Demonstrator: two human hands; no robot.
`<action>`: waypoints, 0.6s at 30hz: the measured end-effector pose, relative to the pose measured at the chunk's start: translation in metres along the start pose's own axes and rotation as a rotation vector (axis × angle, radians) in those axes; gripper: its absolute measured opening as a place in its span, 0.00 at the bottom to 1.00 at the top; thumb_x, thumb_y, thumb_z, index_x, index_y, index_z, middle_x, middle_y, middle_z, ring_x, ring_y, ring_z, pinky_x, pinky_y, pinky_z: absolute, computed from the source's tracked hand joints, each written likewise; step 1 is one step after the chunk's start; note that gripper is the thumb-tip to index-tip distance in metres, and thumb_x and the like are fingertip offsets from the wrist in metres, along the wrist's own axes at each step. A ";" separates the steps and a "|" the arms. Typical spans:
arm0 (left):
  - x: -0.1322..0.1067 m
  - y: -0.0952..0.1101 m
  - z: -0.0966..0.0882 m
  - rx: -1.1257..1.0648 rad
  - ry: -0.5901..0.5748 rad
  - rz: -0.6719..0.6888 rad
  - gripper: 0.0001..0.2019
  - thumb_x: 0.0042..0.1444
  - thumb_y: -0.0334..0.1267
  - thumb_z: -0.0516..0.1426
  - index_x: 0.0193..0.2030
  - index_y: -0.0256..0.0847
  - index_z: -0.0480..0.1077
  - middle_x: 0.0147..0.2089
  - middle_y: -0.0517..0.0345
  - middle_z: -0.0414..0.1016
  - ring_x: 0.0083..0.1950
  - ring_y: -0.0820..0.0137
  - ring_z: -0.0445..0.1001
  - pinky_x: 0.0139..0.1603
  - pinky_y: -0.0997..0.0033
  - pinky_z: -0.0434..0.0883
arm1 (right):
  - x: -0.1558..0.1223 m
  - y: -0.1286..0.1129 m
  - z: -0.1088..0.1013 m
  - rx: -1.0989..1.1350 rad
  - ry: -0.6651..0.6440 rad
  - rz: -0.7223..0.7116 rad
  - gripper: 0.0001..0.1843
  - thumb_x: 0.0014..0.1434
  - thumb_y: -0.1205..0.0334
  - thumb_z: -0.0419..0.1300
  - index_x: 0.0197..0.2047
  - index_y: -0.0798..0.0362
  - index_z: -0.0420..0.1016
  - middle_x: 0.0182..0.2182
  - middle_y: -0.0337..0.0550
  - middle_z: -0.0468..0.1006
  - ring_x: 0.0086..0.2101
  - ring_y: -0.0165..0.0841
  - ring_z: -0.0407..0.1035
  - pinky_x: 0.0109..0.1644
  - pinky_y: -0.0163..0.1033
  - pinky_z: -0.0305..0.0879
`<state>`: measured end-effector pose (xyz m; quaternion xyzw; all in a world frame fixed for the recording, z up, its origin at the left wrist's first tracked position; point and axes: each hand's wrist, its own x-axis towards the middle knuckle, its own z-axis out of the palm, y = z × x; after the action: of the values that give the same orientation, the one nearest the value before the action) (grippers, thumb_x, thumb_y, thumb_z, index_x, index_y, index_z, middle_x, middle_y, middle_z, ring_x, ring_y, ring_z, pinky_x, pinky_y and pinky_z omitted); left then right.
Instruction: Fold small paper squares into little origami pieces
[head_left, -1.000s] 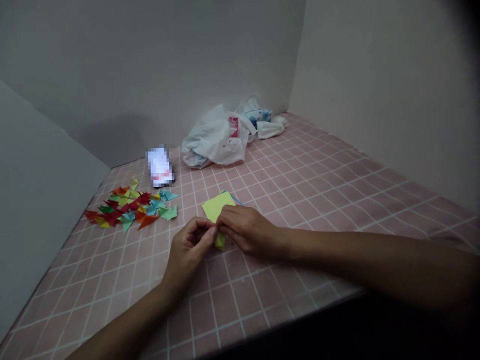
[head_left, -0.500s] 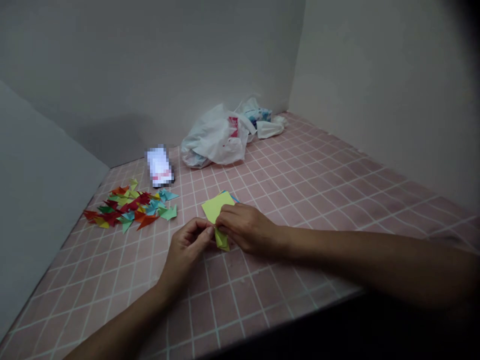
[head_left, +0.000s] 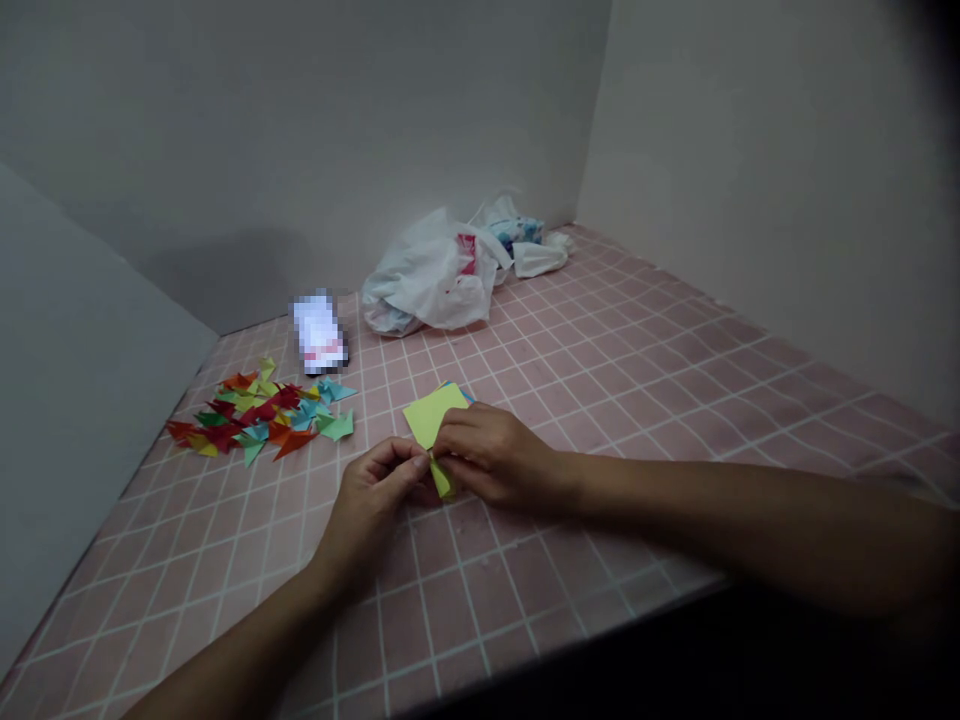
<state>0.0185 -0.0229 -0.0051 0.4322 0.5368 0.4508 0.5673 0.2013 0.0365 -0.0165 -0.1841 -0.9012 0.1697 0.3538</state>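
A small folded piece of yellow origami paper (head_left: 442, 480) is pinched between my two hands, low over the tiles. My left hand (head_left: 384, 482) grips its left side with thumb and forefinger. From the right, my right hand (head_left: 495, 455) holds the same piece with bent fingers, which cover part of it. Just beyond my fingers lies a stack of square paper (head_left: 433, 412), yellow on top with a blue edge showing at its right.
Many-coloured folded paper birds (head_left: 262, 410) lie in a pile at the left. Behind them a lit phone (head_left: 320, 332), its screen blurred, leans upright. A white plastic bag (head_left: 431, 275) and crumpled packets (head_left: 536, 250) sit near the back wall on the pink tiled surface (head_left: 637, 370).
The folded yellow paper has turned slightly between my fingers and shows a narrower face. My hands have barely shifted; everything else is the same.
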 end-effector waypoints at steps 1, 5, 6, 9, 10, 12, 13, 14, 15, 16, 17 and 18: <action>0.000 0.000 0.000 0.001 0.005 -0.001 0.05 0.54 0.37 0.64 0.31 0.39 0.74 0.27 0.62 0.75 0.28 0.75 0.73 0.32 0.78 0.71 | 0.000 0.000 0.000 0.001 0.013 -0.009 0.07 0.63 0.70 0.53 0.34 0.55 0.70 0.32 0.47 0.74 0.34 0.35 0.66 0.40 0.41 0.61; 0.002 0.002 0.001 -0.030 0.072 0.008 0.05 0.53 0.37 0.64 0.31 0.39 0.73 0.29 0.62 0.74 0.30 0.73 0.74 0.32 0.75 0.74 | 0.001 -0.001 -0.001 0.033 0.089 -0.036 0.07 0.63 0.71 0.53 0.34 0.55 0.70 0.33 0.47 0.74 0.35 0.35 0.66 0.40 0.40 0.63; 0.002 0.002 0.001 -0.045 0.092 0.018 0.05 0.54 0.37 0.63 0.31 0.39 0.72 0.30 0.62 0.73 0.31 0.73 0.73 0.32 0.74 0.74 | 0.002 -0.002 -0.002 0.053 0.114 -0.045 0.07 0.63 0.71 0.53 0.35 0.55 0.70 0.34 0.47 0.74 0.36 0.35 0.67 0.40 0.40 0.64; 0.004 0.005 0.000 -0.081 0.142 0.056 0.06 0.55 0.38 0.62 0.31 0.39 0.72 0.31 0.62 0.71 0.32 0.73 0.71 0.32 0.74 0.75 | 0.003 -0.002 -0.003 0.126 0.164 -0.069 0.06 0.64 0.71 0.54 0.38 0.55 0.71 0.37 0.47 0.73 0.39 0.34 0.67 0.43 0.40 0.67; 0.005 0.006 -0.001 -0.088 0.156 0.070 0.06 0.55 0.38 0.62 0.31 0.38 0.72 0.32 0.62 0.70 0.33 0.73 0.71 0.32 0.75 0.75 | 0.003 -0.002 -0.004 0.146 0.167 -0.075 0.06 0.65 0.71 0.54 0.38 0.54 0.71 0.38 0.47 0.73 0.39 0.34 0.67 0.44 0.40 0.68; 0.005 0.007 -0.003 -0.087 0.186 0.105 0.07 0.55 0.39 0.62 0.32 0.38 0.72 0.33 0.61 0.70 0.33 0.72 0.70 0.31 0.74 0.74 | 0.004 -0.001 -0.004 0.167 0.161 -0.081 0.06 0.65 0.71 0.54 0.39 0.54 0.70 0.39 0.47 0.72 0.41 0.34 0.67 0.46 0.41 0.68; 0.005 0.008 -0.003 -0.082 0.200 0.126 0.06 0.55 0.39 0.62 0.33 0.38 0.72 0.35 0.61 0.71 0.34 0.72 0.71 0.32 0.74 0.75 | 0.004 -0.001 -0.004 0.166 0.157 -0.085 0.06 0.66 0.70 0.53 0.39 0.54 0.70 0.39 0.47 0.72 0.42 0.34 0.67 0.46 0.42 0.69; 0.005 0.008 -0.003 -0.076 0.211 0.153 0.06 0.56 0.39 0.62 0.33 0.39 0.72 0.36 0.60 0.71 0.35 0.71 0.71 0.32 0.73 0.75 | 0.004 0.000 -0.004 0.158 0.155 -0.089 0.06 0.66 0.70 0.53 0.39 0.54 0.70 0.40 0.47 0.72 0.42 0.34 0.67 0.47 0.42 0.69; 0.005 0.008 -0.004 -0.068 0.217 0.182 0.06 0.56 0.39 0.62 0.33 0.39 0.72 0.38 0.60 0.72 0.36 0.71 0.72 0.34 0.73 0.75 | 0.004 0.000 -0.004 0.146 0.154 -0.093 0.06 0.66 0.70 0.53 0.39 0.54 0.70 0.40 0.47 0.72 0.42 0.34 0.67 0.47 0.42 0.69; 0.004 0.008 -0.004 -0.058 0.216 0.214 0.06 0.57 0.39 0.62 0.34 0.39 0.73 0.39 0.60 0.72 0.37 0.70 0.72 0.36 0.72 0.75 | 0.004 0.000 -0.003 0.134 0.156 -0.096 0.06 0.66 0.70 0.53 0.39 0.53 0.70 0.40 0.47 0.72 0.42 0.34 0.67 0.47 0.42 0.69; 0.004 0.008 -0.004 -0.046 0.213 0.247 0.05 0.58 0.38 0.61 0.34 0.40 0.73 0.40 0.60 0.72 0.39 0.70 0.72 0.38 0.72 0.75 | 0.004 0.000 -0.003 0.124 0.159 -0.097 0.06 0.66 0.69 0.53 0.39 0.53 0.70 0.40 0.47 0.72 0.42 0.34 0.67 0.47 0.42 0.69; 0.003 0.008 -0.004 -0.026 0.211 0.282 0.04 0.58 0.38 0.60 0.35 0.40 0.73 0.41 0.60 0.73 0.41 0.70 0.72 0.40 0.72 0.75 | 0.004 0.000 -0.003 0.117 0.162 -0.098 0.06 0.66 0.69 0.54 0.38 0.53 0.70 0.40 0.48 0.72 0.42 0.34 0.67 0.47 0.42 0.69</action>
<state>0.0146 -0.0179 0.0019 0.4464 0.5215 0.5756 0.4444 0.2010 0.0392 -0.0124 -0.1321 -0.8662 0.1889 0.4434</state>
